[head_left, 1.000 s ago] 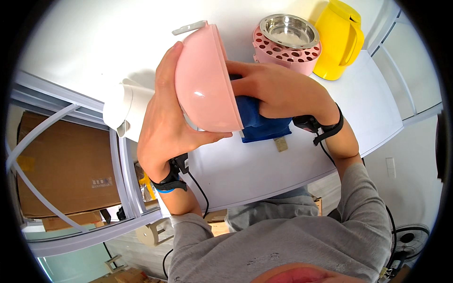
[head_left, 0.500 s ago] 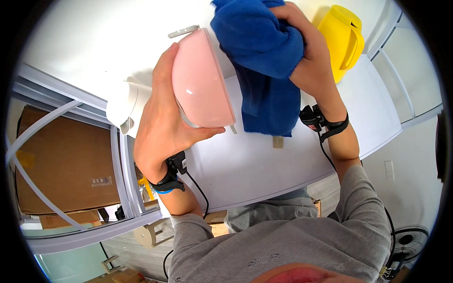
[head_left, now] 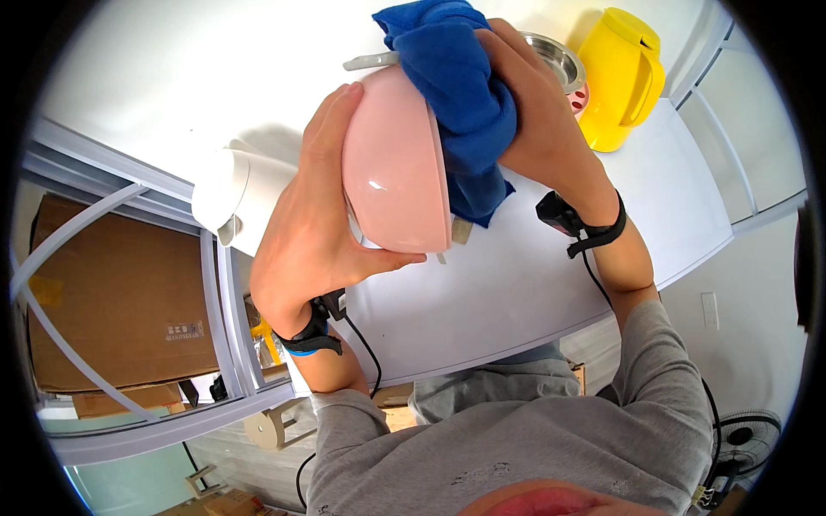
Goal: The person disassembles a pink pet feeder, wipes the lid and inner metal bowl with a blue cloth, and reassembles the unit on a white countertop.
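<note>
A glossy pink bowl [head_left: 391,163] with a grey tab handle at its rim is tipped on its side above the table. My left hand [head_left: 314,198] grips it from the left, thumb under the lower edge and fingers at the top. On the bowl's right, my right hand [head_left: 542,116] is closed on a bunched blue cloth [head_left: 452,86]. The cloth lies against the bowl's open side, and its lower end hangs down. The inside of the bowl is hidden from here.
A yellow jug [head_left: 615,82] stands at the far right, beside a steel bowl [head_left: 555,60] partly behind my right hand. On the left is a white kettle-like vessel [head_left: 237,193]. The white table [head_left: 465,314] has a curved front edge. A cardboard box [head_left: 120,292] sits lower left.
The blue cloth has moved left and now presses against the bowl's open side. The bowl has shifted slightly right and nearer. The steel bowl behind my right hand has come into view.
</note>
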Available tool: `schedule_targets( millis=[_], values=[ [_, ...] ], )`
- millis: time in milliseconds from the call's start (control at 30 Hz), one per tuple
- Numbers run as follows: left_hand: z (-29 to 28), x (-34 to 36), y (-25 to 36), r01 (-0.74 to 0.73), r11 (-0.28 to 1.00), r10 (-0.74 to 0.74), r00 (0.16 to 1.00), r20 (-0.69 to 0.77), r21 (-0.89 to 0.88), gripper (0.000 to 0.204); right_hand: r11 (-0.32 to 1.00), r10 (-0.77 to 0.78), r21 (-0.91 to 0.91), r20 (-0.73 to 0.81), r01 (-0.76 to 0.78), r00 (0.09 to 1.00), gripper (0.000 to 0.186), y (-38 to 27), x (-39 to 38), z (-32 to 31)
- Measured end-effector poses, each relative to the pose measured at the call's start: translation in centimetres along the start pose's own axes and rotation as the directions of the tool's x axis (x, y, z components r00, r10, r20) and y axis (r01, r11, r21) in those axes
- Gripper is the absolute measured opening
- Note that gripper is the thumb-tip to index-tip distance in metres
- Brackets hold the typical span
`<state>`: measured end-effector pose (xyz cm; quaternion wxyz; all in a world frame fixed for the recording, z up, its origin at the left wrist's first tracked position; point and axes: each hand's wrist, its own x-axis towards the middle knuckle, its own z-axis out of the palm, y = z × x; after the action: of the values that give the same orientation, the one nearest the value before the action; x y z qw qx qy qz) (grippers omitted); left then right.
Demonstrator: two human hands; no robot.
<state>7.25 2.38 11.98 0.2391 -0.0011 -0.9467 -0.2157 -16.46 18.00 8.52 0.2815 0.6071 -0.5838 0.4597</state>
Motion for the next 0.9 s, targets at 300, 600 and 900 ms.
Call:
schedule_targets(
  millis=[300, 600, 900],
  values=[
    [-0.3, 0.3, 0.0, 0.048, 0.999, -0.047, 0.992, -0.118, 0.009, 0.147, 0.933, -0.298, 0.234, 0.068, 0.275, 0.952, 0.054, -1.3, 1.7, -1.8],
    [-0.3, 0.6, 0.9, 0.134, 0.982, -0.068, 0.91, -0.408, 0.135, 0.154, 0.942, -0.296, 0.241, 0.266, 0.234, 0.918, 0.059, -0.7, 1.6, -2.6],
    [0.1, 1.0, 1.3, 0.085, 0.996, -0.084, 0.836, -0.542, -0.024, 0.158, 0.993, -0.052, -0.065, 0.519, 0.1, 0.853, 0.045, 0.0, 0.5, -0.5]
  ],
)
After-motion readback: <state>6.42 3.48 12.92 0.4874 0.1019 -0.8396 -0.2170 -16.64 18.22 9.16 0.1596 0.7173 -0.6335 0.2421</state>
